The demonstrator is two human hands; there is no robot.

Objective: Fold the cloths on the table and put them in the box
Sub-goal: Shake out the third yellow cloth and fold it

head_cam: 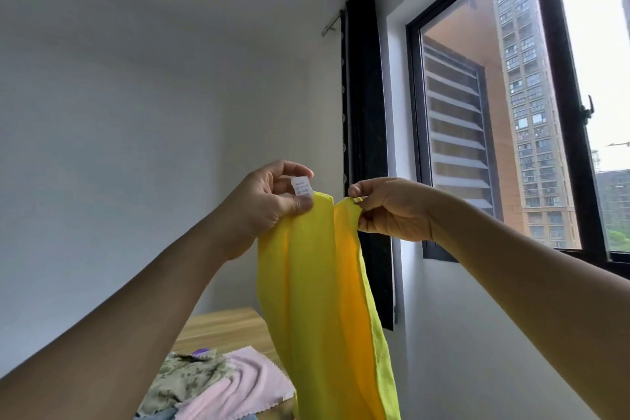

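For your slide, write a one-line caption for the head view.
Left hand and right hand pinch a yellow cloth by its top corners above the table.

This is a room in a high-rise flat, plainly a home. Bare white walls (143,106) fill the left of the frame. On the right, a dark-framed window (559,106) looks onto residential tower blocks (526,85), with a black curtain (366,147) on a rail beside it. At the bottom, a wooden table (221,327) carries loose cloths (218,385).
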